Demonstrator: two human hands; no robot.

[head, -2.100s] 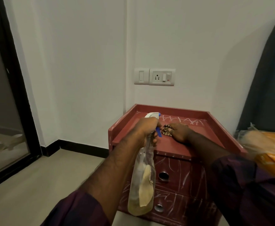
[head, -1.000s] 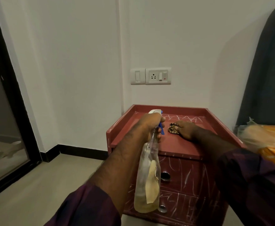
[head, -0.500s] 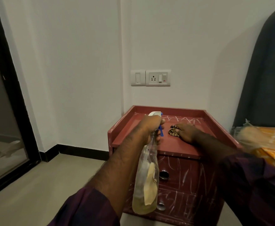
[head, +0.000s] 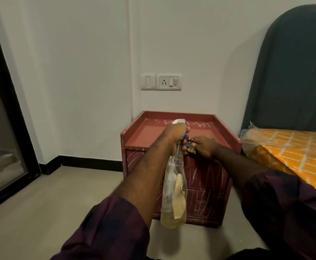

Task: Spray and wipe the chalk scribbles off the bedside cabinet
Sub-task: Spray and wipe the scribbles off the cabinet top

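Observation:
The red bedside cabinet (head: 146, 134) stands against the white wall, with white chalk scribbles (head: 200, 124) along the back of its top and across both drawer fronts (head: 206, 177). My left hand (head: 176, 134) grips the neck of a clear spray bottle (head: 173, 194) with a blue trigger, holding it in front of the cabinet; a little yellowish liquid sits at its bottom. My right hand (head: 204, 147) holds a striped cloth (head: 191, 147) at the front edge of the cabinet top.
A bed with an orange checked sheet (head: 294, 152) and a dark padded headboard (head: 294, 72) is close on the right. A switch and socket plate (head: 161, 82) is on the wall above the cabinet. A dark-framed glass door (head: 1, 128) is at left; grey floor (head: 59, 194) lies in front.
My right hand has drawn the cloth from the middle of the cabinet top back to its front edge. The view has pulled back and the cabinet looks farther away. The bottle stays in my left hand.

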